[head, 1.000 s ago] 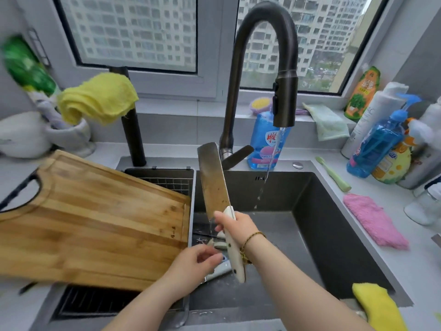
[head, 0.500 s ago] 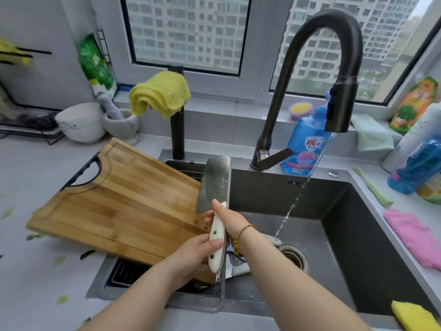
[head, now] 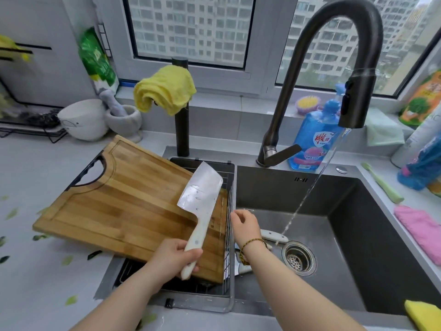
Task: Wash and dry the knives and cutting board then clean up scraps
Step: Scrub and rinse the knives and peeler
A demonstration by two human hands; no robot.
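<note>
Cleaver (head: 200,194), one, is above the sink's (head: 274,192) left side, blade up and wet. It is over the single wooden cutting board (head: 124,201), which lies tilted across the sink's left half. The left hand (head: 175,258) is wrapped around its white handle. The right hand (head: 245,226) hangs over the sink, fingers loosely curled, holding nothing. One more white knife handle (head: 274,236) shows inside the sink by the drain (head: 299,258); whether others lie there I cannot tell. Green scraps (head: 71,300) dot the counter (head: 35,283) left of the sink.

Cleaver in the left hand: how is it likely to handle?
Probably slippery: water droplets sit on the cleaver blade. Likely top-heavy, since the broad blade stands far above the left hand, which grips only the handle's lower end.
</note>
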